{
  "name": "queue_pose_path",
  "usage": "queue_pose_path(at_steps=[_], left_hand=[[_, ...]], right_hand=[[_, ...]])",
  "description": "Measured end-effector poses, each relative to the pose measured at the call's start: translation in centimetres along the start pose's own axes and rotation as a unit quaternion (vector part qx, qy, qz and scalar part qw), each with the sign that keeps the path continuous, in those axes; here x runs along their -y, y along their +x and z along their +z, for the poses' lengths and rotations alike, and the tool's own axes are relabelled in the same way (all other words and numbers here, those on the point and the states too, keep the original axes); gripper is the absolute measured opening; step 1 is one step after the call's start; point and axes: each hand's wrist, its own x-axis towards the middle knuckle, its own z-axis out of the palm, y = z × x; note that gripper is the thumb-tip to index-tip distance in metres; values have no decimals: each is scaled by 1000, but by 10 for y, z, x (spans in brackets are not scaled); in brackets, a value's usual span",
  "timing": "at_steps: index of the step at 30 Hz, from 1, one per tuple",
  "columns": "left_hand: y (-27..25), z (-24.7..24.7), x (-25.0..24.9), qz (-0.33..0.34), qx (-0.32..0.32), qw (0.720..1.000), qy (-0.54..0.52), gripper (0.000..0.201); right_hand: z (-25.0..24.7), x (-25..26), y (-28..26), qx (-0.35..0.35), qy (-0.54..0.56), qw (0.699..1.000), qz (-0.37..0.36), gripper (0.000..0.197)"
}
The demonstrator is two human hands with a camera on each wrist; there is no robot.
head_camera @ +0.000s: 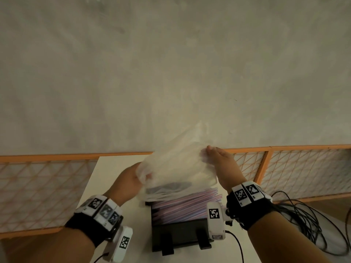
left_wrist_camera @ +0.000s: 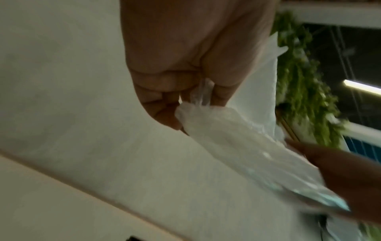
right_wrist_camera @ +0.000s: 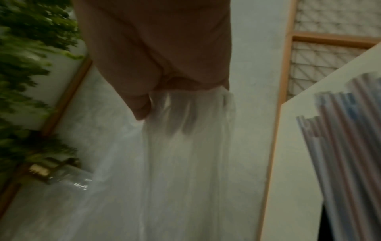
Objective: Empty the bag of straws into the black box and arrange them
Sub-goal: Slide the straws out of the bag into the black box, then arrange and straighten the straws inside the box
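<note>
Two hands up over the white bench (head_camera: 114, 173), forearms angled inward, both gripping the clear plastic bag (head_camera: 176, 164) held above the black box (head_camera: 180, 234). Left hand (head_camera: 129, 179) has the bag's left edge bunched in curled fingers (left_wrist_camera: 160, 104); right hand (head_camera: 220, 164) pinches the right edge, thumb on top. Bag looks mostly emptied. Pink-and-blue straws (head_camera: 182, 207) lie piled in the box, ends sticking out past its far rim.

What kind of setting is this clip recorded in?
Probably an indoor café or similar commercial space, though uncertain: a small white table against a plaster wall, orange-framed lattice panels, hanging greenery, and a black box of drinking straws.
</note>
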Motion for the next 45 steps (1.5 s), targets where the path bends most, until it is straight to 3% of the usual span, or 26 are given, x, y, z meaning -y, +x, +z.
queue_pose_path(at_steps=[2, 6, 8, 10, 12, 14, 15, 17, 20, 21, 24, 26, 29, 32, 36, 41, 45], left_hand=[[-3, -21, 7, -59, -44, 996, -56, 15], [-19, -73, 49, -162, -148, 975, -27, 25], [-33, -85, 75, -245, -169, 955, -11, 27], [-45, -87, 111, -324, -183, 924, -89, 28], [-59, -79, 142, -406, -182, 885, -140, 29], [-73, -65, 165, -456, -114, 878, -85, 18], [-75, -60, 180, -473, -71, 877, -40, 25], [-81, -52, 202, -466, 50, 880, 80, 55], [-89, -51, 188, -418, 155, 867, 224, 97], [-88, -52, 170, -400, 194, 853, 272, 97], [-79, -50, 97, -342, 317, 791, 397, 53], [-65, -40, 49, -260, 331, 801, 426, 51], [-37, -14, 1, -102, 292, 840, 446, 43], [-7, 22, -41, -11, 299, 825, 479, 40], [21, 67, -73, 28, 313, 790, 526, 37], [39, 99, -48, 33, 346, 786, 511, 64], [42, 118, -17, 13, 334, 783, 524, 84]], right_hand=[[7, 8, -2, 49, -34, 998, 10, 28], [5, 8, -6, 62, -94, 993, 17, 15], [3, 2, -10, 61, -95, 993, 37, 12], [1, -5, -12, 62, -87, 992, 61, 11], [3, -11, -15, 59, -77, 992, 83, 11], [4, -16, -18, 59, -74, 991, 100, 11], [5, -18, -20, 58, -75, 990, 109, 11], [3, -22, -23, 56, -84, 988, 117, 10], [-8, -23, -27, 60, -105, 986, 114, 10], [-13, -22, -28, 60, -115, 985, 112, 10], [-21, -22, -31, 67, -184, 977, 88, 7], [-19, -23, -33, 99, -260, 959, 50, 11], [-4, -26, -40, 184, -415, 891, -21, 16], [9, -31, -45, 239, -480, 843, -40, 17], [2, -39, -46, 227, -552, 802, -25, 26], [-18, -54, -44, 216, -617, 756, 2, 36], [-17, -52, -44, 216, -613, 760, -7, 36]])
